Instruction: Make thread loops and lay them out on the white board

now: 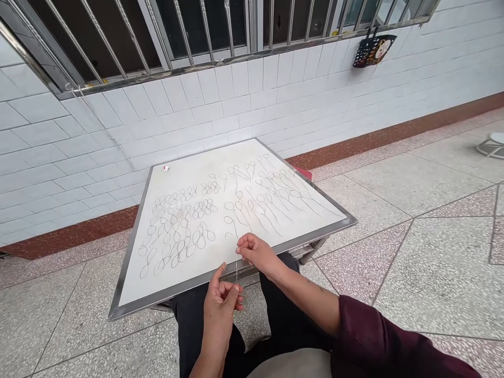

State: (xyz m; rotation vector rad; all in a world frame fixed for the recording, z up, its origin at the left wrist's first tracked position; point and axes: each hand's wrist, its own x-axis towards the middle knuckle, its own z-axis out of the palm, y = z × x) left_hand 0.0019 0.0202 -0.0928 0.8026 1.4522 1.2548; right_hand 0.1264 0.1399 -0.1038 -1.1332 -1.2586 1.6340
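Observation:
A thin, light wire [237, 270] runs nearly upright between my two hands, in front of the table's near edge. My left hand [221, 304] pinches its lower end between thumb and fingers, with the index finger pointing up. Above it, my right hand [256, 254] pinches the upper end at the table's edge. On the white tabletop [173, 184] lie many thin wires. Those on the left, such as the looped wire [201, 240], form figure-eight shapes. On the right, wires like the single-loop wire [271, 199] have one loop and a long tail.
A metal rim [173, 299] borders the table. At its far left corner lies a small red and white item [166, 168]. Behind stands a white tiled wall [189, 126] with barred windows [205, 26] and a hanging black basket [374, 51]. A white stool [492, 143] is at the far right.

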